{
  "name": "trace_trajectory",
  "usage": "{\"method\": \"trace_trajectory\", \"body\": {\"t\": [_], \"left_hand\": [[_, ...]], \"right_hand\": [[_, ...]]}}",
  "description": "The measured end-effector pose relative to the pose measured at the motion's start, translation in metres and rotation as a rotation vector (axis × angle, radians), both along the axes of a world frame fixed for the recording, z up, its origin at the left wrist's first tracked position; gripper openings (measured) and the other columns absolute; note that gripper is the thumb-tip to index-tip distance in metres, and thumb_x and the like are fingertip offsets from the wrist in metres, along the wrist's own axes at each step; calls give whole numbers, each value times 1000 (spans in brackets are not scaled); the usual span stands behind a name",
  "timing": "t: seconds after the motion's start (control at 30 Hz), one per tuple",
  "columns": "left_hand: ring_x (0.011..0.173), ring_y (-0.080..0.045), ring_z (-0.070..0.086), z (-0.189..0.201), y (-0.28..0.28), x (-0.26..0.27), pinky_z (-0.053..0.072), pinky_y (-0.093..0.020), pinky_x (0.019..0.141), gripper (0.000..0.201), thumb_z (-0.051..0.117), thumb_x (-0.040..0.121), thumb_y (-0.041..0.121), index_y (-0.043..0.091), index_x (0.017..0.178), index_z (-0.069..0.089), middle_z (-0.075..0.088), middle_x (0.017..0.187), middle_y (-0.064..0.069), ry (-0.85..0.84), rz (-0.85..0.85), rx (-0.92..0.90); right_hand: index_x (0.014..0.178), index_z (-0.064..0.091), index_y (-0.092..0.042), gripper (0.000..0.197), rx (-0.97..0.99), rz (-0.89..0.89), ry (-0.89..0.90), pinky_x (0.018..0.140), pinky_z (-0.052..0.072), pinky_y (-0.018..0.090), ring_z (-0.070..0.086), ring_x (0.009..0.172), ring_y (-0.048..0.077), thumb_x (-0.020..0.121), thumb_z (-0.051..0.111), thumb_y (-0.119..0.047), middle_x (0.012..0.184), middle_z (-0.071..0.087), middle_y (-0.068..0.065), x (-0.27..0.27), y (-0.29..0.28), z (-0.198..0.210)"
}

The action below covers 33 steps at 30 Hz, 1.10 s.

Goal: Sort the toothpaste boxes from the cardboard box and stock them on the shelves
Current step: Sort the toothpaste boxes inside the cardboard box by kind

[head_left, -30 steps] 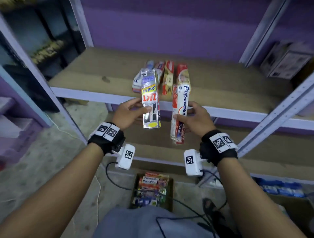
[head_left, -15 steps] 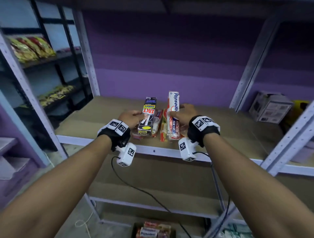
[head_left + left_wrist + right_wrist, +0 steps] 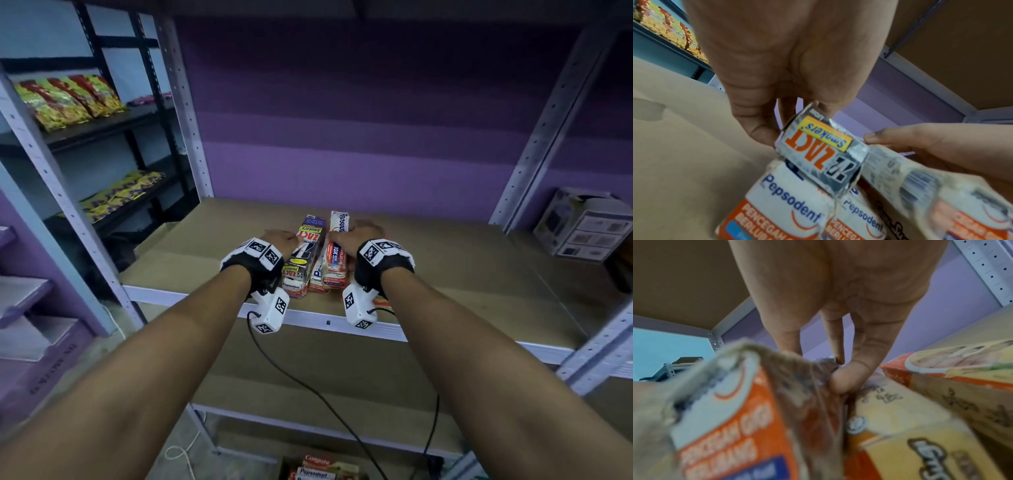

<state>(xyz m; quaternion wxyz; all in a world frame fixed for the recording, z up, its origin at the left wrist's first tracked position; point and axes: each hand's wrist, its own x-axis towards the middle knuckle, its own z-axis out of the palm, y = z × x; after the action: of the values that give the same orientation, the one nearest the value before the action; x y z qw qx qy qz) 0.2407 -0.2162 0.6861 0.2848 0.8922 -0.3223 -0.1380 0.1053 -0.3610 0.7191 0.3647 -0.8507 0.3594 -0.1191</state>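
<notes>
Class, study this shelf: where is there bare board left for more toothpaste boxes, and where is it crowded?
Bare board lies on the shelf left of the left hand, toward the left upright, and right of the right hand, toward the grey carton. Behind the boxes, toward the purple wall, it is bare too. The front centre is crowded: the Zact box and Pepsodent box lie on others.

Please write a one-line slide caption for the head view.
Both hands, left and right, set toothpaste boxes on the shelf.

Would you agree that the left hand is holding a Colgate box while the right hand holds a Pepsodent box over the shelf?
Not quite: the left hand holds a Zact Smokers box, as the left wrist view shows. The right hand does hold a Pepsodent box over the shelf.
</notes>
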Motion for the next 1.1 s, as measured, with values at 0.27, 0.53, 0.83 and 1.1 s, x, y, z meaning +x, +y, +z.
{"method": "trace_trajectory", "body": {"t": [0.27,0.53,0.83,1.1], "left_hand": [[110,-27,62,-9,-3,-2,43,-25,86,43,45,100,47,18,126,64,66,126,-8,-29,12,-40],[105,-28,61,4,3,-19,48,-30,94,36,59,94,30,15,127,61,61,115,-13,-241,-17,-80],[98,-24,56,24,40,-61,45,-35,91,22,65,89,37,19,102,67,54,102,-2,-474,-374,-59],[93,-20,56,1,68,-105,49,-42,87,27,63,89,40,20,104,55,56,100,2,-470,-466,-98]], "right_hand": [[108,67,-5,23,55,4,-45,83,59,42,73,87,27,87,63,-13,107,72,9,13,0,-3],[92,70,-19,18,170,35,-112,60,62,44,72,62,23,85,61,-4,79,71,7,-11,-5,-1],[89,70,-21,5,30,273,0,55,60,38,65,61,20,86,70,-18,76,70,7,-69,10,2],[79,70,-23,21,86,361,78,44,48,24,60,51,13,80,57,-6,75,73,1,-115,23,-22]]}}
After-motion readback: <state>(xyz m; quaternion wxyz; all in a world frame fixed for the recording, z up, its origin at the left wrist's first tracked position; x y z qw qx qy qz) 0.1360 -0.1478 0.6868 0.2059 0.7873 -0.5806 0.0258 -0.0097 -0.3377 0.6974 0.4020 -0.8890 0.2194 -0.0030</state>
